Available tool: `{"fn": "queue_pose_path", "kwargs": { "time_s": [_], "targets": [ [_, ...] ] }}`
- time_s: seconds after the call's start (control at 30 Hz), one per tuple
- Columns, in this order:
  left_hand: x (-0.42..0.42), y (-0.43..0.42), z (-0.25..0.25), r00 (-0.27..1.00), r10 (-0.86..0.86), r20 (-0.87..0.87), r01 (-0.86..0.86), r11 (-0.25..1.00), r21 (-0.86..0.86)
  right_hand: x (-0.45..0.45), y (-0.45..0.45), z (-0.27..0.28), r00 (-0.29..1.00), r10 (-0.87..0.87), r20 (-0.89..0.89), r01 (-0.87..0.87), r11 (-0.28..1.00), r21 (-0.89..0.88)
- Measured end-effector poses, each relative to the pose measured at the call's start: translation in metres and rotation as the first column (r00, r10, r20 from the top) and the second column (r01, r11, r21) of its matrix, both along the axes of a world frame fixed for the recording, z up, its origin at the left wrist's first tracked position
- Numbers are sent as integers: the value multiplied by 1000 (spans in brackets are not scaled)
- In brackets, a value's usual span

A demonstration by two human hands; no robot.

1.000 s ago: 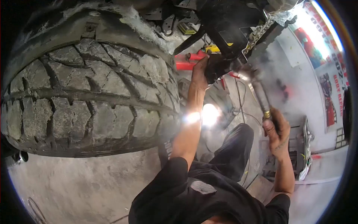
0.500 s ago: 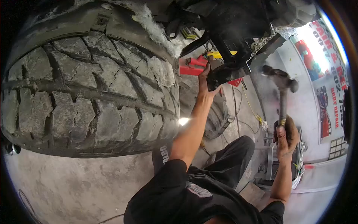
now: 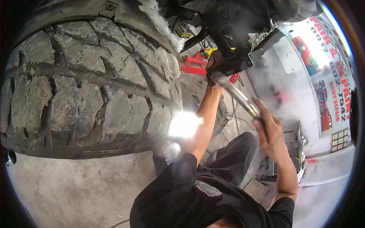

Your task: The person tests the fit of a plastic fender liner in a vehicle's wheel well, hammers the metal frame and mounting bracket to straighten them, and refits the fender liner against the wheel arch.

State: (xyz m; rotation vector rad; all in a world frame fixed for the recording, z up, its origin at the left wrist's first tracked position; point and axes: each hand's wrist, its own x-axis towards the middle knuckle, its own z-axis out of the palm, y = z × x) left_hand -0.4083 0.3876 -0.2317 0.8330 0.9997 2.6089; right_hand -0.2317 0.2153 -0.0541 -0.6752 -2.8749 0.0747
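My right hand point(image 3: 268, 127) is wrapped round the handle end of a hammer point(image 3: 240, 98), which slants up and left. The hammer's head is blurred at the lower edge of a black metal bracket point(image 3: 232, 70) under the vehicle. My left hand point(image 3: 213, 74) is raised at the left end of that bracket. Its fingers are mostly hidden by the bracket and the hammer head, so its grip cannot be made out. A large worn tire point(image 3: 87, 91) fills the left side.
A red jack point(image 3: 195, 64) stands behind the bracket. Another tire point(image 3: 220, 121) lies on the concrete floor point(image 3: 87, 190). At the right are a wall with a repair sign point(image 3: 330, 83) and a grey metal frame point(image 3: 291, 152). A bright glare covers part of my left forearm.
The hammer has swung from upright at the right, down and left to the bracket, and my right hand has moved left with it. The view has shifted slightly.
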Motion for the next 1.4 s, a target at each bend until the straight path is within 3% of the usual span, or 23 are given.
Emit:
{"fn": "queue_pose_path", "kwargs": {
  "time_s": [0.03, 0.13, 0.2, 0.27, 0.3, 0.33, 0.37, 0.47, 0.57, 0.63, 0.7, 0.77, 0.8, 0.87, 0.93, 0.97, 1.0, 1.07, 1.13, 1.17, 1.27, 1.3, 1.4],
  "targets": [
    [-1, 7, -8, 989, 89, -120, -92, 996, -14, -5, 6, -7, 996, 91, 15, -91, 996, 25],
    [4, 33, -19, 996, -79, 35, 64, 948, 312, -12, 6, -7, 990, 112, 83, -122, 984, 130],
    [4, 47, -28, 864, -481, 147, 291, 716, 635, -23, -4, 1, 982, 188, 37, -191, 957, 217],
    [3, 57, -37, 582, -809, 84, 343, 338, 877, -28, -5, 1, 975, 213, 68, -224, 929, 295],
    [2, 57, -38, 554, -829, 73, 357, 316, 879, -26, 3, -4, 973, 197, 120, -226, 915, 335],
    [3, 55, -38, 586, -806, 84, 376, 362, 853, -23, 12, -8, 969, 175, 173, -229, 898, 376],
    [4, 55, -37, 626, -774, 98, 392, 421, 818, -22, 23, -13, 913, -50, 406, -143, 890, 433],
    [7, 59, -39, 854, -499, 148, 346, 757, 554, -21, 37, -22, 884, -157, 441, -94, 863, 496],
    [5, 68, -44, 975, -205, 91, 185, 964, 191, -29, 32, -5, 941, -88, 327, -39, 931, 363],
    [4, 77, -46, 998, -50, 37, 49, 998, 35, -32, 23, 2, 982, 31, 184, -68, 978, 197],
    [8, 84, -50, 1000, 22, -15, -22, 1000, -7, -35, 14, 4, 990, 107, 96, -130, 948, 292],
    [-7, 70, -57, 970, 15, -243, -66, 976, -206, -31, 8, 2, 988, 152, 27, -153, 942, 299],
    [-10, 55, -50, 977, -204, -69, 208, 976, 62, -26, 8, -2, 990, 133, 53, -143, 942, 304],
    [-9, 24, -30, 723, -688, 62, 502, 585, 637, -16, 14, -13, 990, 86, 107, -116, 942, 315],
    [-8, 11, -16, 272, -951, -148, 301, -62, 952, -13, 27, -22, 974, -18, 225, -64, 934, 353],
    [-5, 29, -27, 554, -832, -17, 495, 313, 810, -8, 40, -31, 965, -52, 256, -43, 935, 353],
    [-3, 62, -49, 798, -602, -9, 510, 668, 542, -5, 47, -35, 955, -83, 286, -25, 935, 353],
    [-2, 77, -57, 852, -522, -46, 480, 742, 468, -1, 46, -36, 960, -99, 261, 0, 935, 355],
    [1, 57, -48, 507, -859, -78, 487, 210, 848, 1, 48, -35, 980, -59, 192, -6, 947, 321],
    [-3, 36, -35, 109, -993, -50, 270, -18, 963, 6, 49, -35, 990, -19, 138, -20, 960, 281],
    [-2, 26, -68, 159, -983, 95, 420, 155, 894, 15, 46, -29, 999, 49, 16, -51, 970, 237],
    [-3, 1, -58, 192, -916, 351, 472, 400, 785, 17, 44, -26, 998, 64, -21, -58, 970, 235],
    [-4, -15, -97, 235, -687, 688, 536, 682, 498, 37, 47, -28, 985, 44, -168, -29, 995, 93]
  ]
}}
